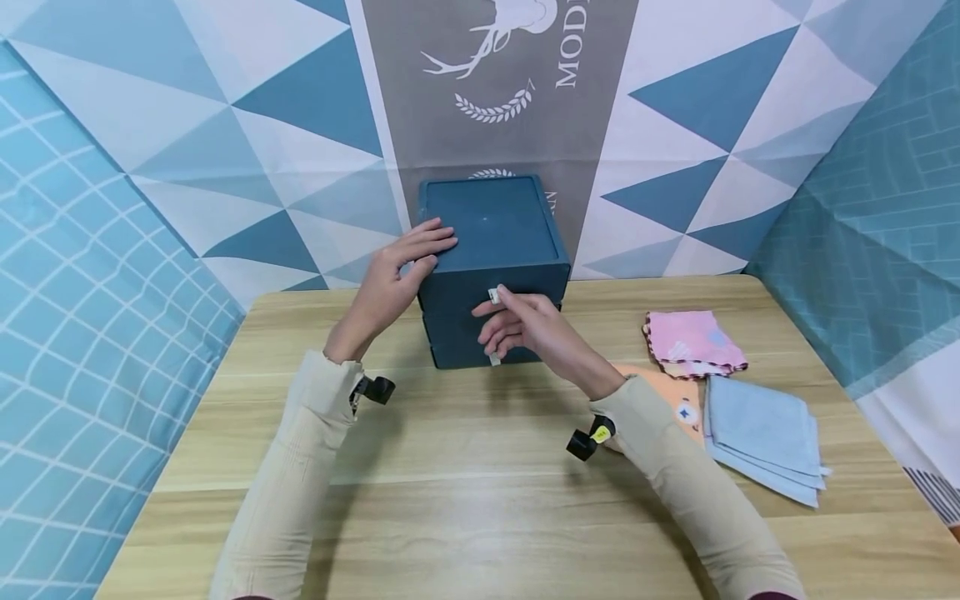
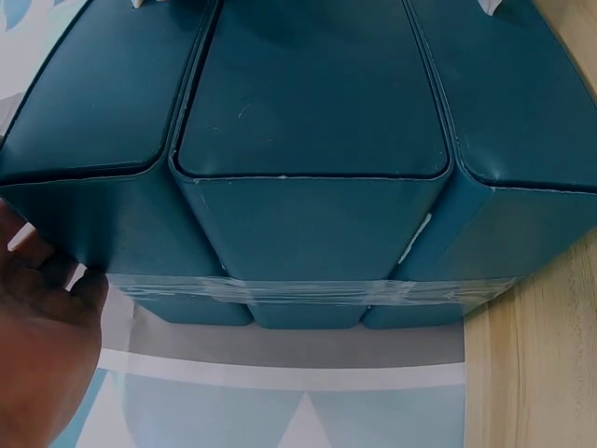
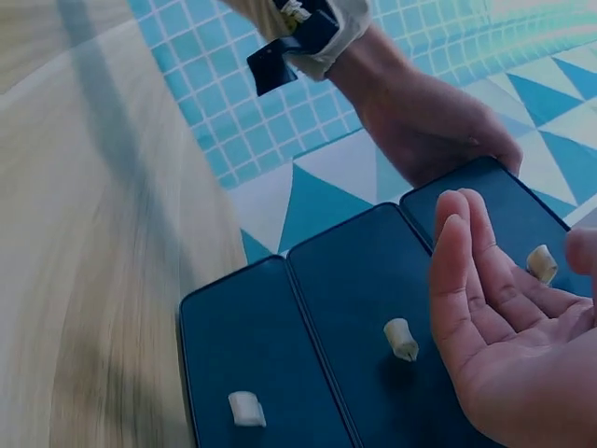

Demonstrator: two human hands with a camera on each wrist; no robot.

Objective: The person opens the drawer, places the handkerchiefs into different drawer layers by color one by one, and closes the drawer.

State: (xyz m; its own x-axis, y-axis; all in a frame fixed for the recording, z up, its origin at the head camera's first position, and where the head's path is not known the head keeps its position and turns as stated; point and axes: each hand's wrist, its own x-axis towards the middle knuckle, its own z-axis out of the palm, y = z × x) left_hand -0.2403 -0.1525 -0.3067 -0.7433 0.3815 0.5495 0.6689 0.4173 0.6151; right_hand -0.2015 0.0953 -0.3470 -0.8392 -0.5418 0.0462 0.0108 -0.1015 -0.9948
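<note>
A dark blue three-drawer box [image 1: 487,225] stands against the patterned backdrop at the table's far edge. On its top left edge rests my left hand [image 1: 393,275], fingers laid over the lid. My right hand [image 1: 528,325] is in front of the drawers, fingers loosely bent. Its thumb is beside the top drawer's small white pull tab [image 3: 541,264], with a gap between thumb and fingers; whether the thumb touches the tab cannot be told. The middle tab [image 3: 401,339] and bottom tab [image 3: 246,409] show in the right wrist view. All three drawers look closed.
To the right lie a folded pink cloth [image 1: 693,340], a stack of light blue cloths [image 1: 765,429] and an orange cloth [image 1: 660,387], partly hidden by my right forearm. Clear tape [image 2: 317,291] runs round the box's side. The wooden table [image 1: 465,492] stretches toward me.
</note>
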